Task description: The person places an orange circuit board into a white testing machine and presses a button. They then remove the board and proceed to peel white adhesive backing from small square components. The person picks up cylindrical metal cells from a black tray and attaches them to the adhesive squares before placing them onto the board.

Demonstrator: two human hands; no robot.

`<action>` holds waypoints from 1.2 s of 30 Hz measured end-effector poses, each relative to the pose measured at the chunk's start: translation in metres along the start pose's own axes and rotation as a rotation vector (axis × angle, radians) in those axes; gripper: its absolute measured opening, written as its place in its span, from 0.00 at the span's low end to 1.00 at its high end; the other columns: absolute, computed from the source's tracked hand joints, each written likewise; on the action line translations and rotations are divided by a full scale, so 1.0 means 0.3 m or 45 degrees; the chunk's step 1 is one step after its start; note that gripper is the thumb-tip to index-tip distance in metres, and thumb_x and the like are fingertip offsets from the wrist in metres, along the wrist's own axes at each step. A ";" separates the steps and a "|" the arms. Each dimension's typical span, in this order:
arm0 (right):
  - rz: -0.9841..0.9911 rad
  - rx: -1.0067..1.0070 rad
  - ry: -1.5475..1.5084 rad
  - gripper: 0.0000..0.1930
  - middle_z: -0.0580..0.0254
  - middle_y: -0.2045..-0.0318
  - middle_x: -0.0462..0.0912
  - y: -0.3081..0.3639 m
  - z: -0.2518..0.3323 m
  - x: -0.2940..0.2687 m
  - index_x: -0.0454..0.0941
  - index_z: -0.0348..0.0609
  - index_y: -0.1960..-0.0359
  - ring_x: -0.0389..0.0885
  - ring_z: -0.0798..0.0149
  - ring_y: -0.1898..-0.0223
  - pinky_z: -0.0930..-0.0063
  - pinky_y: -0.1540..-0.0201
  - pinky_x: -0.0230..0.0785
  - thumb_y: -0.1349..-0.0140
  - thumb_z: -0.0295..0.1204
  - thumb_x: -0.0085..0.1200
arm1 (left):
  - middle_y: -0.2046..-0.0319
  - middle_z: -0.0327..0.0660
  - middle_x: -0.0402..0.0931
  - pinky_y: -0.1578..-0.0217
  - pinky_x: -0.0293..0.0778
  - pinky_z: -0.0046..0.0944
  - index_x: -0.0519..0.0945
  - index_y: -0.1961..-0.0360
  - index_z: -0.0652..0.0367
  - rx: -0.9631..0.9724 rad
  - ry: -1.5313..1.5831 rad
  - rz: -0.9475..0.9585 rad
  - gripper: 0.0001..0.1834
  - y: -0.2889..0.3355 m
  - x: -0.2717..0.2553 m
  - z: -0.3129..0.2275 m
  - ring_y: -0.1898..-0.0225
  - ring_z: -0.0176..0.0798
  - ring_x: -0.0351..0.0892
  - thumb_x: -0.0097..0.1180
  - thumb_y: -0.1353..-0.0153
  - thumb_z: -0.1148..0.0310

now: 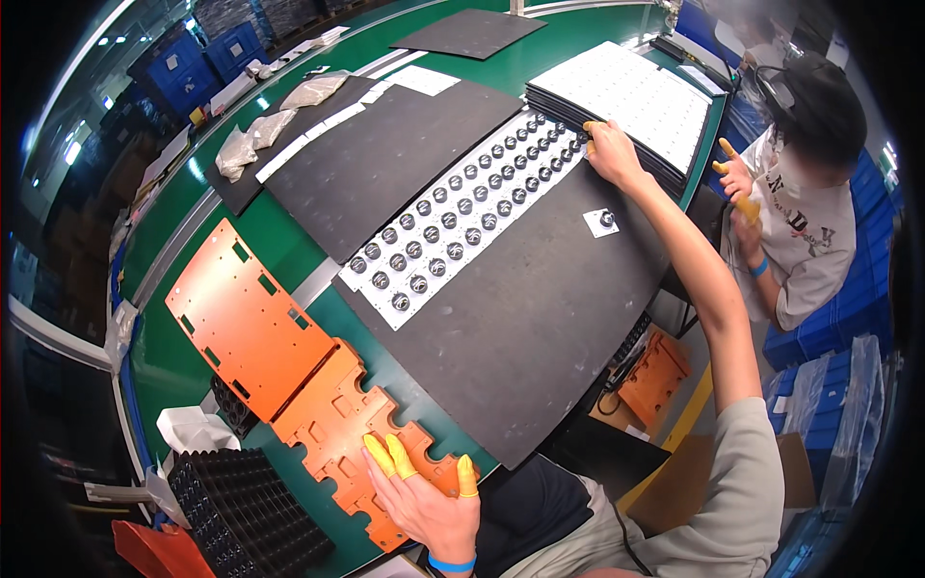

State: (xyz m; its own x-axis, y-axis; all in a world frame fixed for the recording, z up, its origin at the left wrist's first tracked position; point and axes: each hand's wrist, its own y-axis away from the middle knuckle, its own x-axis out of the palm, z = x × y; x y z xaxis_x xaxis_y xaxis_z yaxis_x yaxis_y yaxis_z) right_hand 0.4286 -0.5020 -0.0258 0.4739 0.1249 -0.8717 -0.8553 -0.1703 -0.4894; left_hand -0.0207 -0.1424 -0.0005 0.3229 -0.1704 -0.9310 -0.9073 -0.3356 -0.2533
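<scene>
- One black gridded tray (246, 515) sits at the near left of the green counter (156, 361); my left arm swinging wide could knock it askew.
- The flat orange plate (249, 313) adjoins the orange notched fixture (337, 424); a push on one would probably shift both.
- My left grip (434, 511) is spread, fingers apart, over the fixture's near end. Whether I'm pressing down I can't tell; leaning there could make it slide.
- The white sheet (408, 274) lies slantwise on the black board (520, 337), carrying rows of round black parts (418, 284). Dragging its edge might jolt them out of line.
- The lone white square (594, 230), with its own black part, lies apart from the sheet, near my forearm; a low sweep could brush it away.
- My right grip (614, 156) bends down at the sheet's far end; I can't tell whether it's clamped on a part. A loose pinch could drop one, and crowded fingers could topple neighbours.
- The white-topped stack (621, 96) is just beyond my knuckles, a co-worker's hand (740, 181) further right; reaching together, we might collide.
</scene>
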 end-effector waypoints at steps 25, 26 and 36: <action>0.101 0.154 -0.102 0.13 0.48 0.56 0.85 -0.029 0.017 0.012 0.82 0.38 0.54 0.79 0.48 0.47 0.55 0.42 0.72 0.39 0.27 0.56 | 0.29 0.60 0.60 0.31 0.56 0.57 0.66 0.33 0.72 0.006 0.014 -0.017 0.44 -0.003 -0.007 -0.006 0.28 0.64 0.57 0.54 0.34 0.42; 0.104 0.161 -0.106 0.13 0.47 0.56 0.85 -0.032 0.020 0.010 0.82 0.37 0.54 0.79 0.48 0.47 0.55 0.42 0.72 0.39 0.27 0.56 | 0.29 0.60 0.60 0.31 0.56 0.57 0.66 0.33 0.72 0.007 0.015 -0.019 0.44 -0.002 -0.006 -0.005 0.28 0.64 0.57 0.54 0.34 0.42; 0.070 0.148 -0.173 0.12 0.46 0.57 0.85 -0.024 0.025 -0.009 0.83 0.37 0.55 0.80 0.46 0.48 0.54 0.42 0.72 0.39 0.25 0.54 | 0.29 0.60 0.59 0.31 0.56 0.57 0.65 0.33 0.73 0.013 0.028 -0.022 0.44 -0.001 -0.004 -0.004 0.28 0.65 0.57 0.55 0.35 0.43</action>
State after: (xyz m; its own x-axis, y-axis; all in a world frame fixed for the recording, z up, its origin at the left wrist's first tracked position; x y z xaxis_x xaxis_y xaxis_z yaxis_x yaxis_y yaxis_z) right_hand 0.4318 -0.4937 -0.0197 0.3999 0.2509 -0.8815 -0.9013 -0.0671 -0.4280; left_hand -0.0204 -0.1431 0.0010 0.3444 -0.1847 -0.9205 -0.9042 -0.3291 -0.2723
